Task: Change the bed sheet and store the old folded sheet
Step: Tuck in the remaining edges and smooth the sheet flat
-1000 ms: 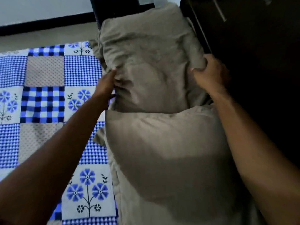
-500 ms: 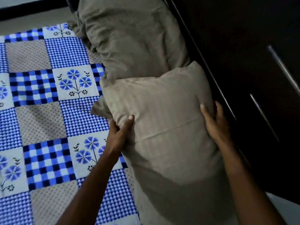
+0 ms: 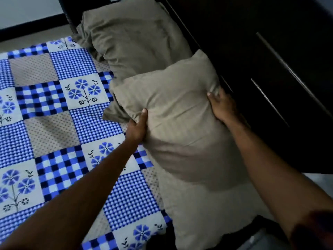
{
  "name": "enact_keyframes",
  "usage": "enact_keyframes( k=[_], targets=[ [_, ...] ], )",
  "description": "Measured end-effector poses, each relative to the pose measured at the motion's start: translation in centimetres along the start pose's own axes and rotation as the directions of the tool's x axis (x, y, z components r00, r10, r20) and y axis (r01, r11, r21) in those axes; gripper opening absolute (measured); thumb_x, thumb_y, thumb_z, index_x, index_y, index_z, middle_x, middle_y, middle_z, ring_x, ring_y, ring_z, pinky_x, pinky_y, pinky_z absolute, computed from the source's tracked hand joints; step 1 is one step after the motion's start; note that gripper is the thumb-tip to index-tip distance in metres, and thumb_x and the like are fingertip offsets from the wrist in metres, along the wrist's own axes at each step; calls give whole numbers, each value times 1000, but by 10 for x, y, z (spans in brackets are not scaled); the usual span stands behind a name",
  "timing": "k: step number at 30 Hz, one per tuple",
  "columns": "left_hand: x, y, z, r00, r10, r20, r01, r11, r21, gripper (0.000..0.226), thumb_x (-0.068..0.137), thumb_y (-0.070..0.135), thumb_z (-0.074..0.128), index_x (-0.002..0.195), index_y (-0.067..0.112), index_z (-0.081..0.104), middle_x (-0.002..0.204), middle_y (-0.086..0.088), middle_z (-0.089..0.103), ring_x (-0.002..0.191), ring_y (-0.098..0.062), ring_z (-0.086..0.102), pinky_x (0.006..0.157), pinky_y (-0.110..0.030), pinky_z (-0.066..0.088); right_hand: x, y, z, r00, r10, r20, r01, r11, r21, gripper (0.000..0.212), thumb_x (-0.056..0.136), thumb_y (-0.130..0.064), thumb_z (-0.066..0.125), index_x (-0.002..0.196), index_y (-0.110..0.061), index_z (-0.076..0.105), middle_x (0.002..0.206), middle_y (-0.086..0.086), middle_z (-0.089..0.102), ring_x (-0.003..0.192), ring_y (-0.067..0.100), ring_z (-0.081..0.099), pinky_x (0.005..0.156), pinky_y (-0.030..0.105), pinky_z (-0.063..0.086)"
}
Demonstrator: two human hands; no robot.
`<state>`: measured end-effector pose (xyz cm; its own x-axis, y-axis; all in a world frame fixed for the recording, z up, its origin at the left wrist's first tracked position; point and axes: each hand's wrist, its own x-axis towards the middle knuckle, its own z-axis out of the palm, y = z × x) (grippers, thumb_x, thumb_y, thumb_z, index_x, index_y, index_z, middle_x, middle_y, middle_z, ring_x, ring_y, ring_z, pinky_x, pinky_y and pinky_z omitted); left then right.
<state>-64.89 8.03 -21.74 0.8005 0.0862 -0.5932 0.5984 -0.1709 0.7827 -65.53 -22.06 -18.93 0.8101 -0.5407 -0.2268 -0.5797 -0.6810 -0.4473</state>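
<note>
My left hand [image 3: 137, 127] and right hand [image 3: 222, 107] both have fingers curled round opposite edges of the near pillow [image 3: 180, 130], mid-frame. The blue checked sheet [image 3: 54, 114] is spread flat on the bed, filling the left side. The second pillow [image 3: 133, 44] sits top centre, right beside the dark cabinet [image 3: 270, 51].

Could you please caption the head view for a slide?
Left hand and right hand hold the near pillow by its sides on the blue patchwork sheet.

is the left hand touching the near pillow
Touching. The head view shows the left hand gripping the near pillow at its left edge, thumb pressed on top and the fabric creased around it.
</note>
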Motion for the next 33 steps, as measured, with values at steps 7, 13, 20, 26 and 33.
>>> enact_keyframes(
  k=[7, 13, 20, 26, 33],
  targets=[
    [-3, -12, -58, 973, -14, 230, -3, 997, 72, 21, 98, 39, 60, 107, 21, 63, 95, -2, 66, 88, -20, 63, 68, -29, 47, -52, 6, 15, 984, -32, -176, 55, 990, 129, 61, 91, -49, 58, 145, -20, 49, 142, 16, 52, 129, 34, 50, 106, 40, 40],
    [-67, -59, -151, 985, -78, 157, 56, 989, 138, 13, 100, 29, 60, 98, 17, 62, 94, -8, 70, 80, -19, 63, 64, -27, 42, -159, -15, 30, 990, -106, -98, 116, 988, 106, 65, 78, -48, 61, 136, -19, 60, 145, 17, 50, 131, 34, 49, 110, 39, 38],
    [-116, -84, -243, 996, -54, 73, 23, 929, 369, 12, 99, 21, 61, 106, 12, 66, 93, -12, 70, 79, -21, 65, 61, -26, 46, -229, -52, 54, 972, -235, -8, 235, 970, 66, 50, 73, -39, 65, 119, -19, 70, 136, 14, 57, 122, 33, 57, 102, 47, 46],
    [-132, -87, -284, 997, 46, 64, -75, 808, 585, 10, 95, 25, 67, 103, 21, 69, 89, -4, 73, 79, -24, 67, 68, -29, 45, -268, -91, 86, 951, -291, 106, 260, 936, 235, 31, 82, -27, 69, 111, -15, 70, 115, 6, 63, 108, 27, 60, 93, 36, 49],
    [-130, -87, -336, 965, 144, 221, -254, 729, 635, 9, 97, 25, 64, 105, 24, 67, 89, 7, 67, 73, -7, 61, 63, -20, 43, -331, -138, 128, 950, -228, 213, 156, 938, 310, 27, 92, -21, 69, 119, -17, 68, 124, 2, 63, 115, 20, 59, 96, 35, 49]
  ],
)
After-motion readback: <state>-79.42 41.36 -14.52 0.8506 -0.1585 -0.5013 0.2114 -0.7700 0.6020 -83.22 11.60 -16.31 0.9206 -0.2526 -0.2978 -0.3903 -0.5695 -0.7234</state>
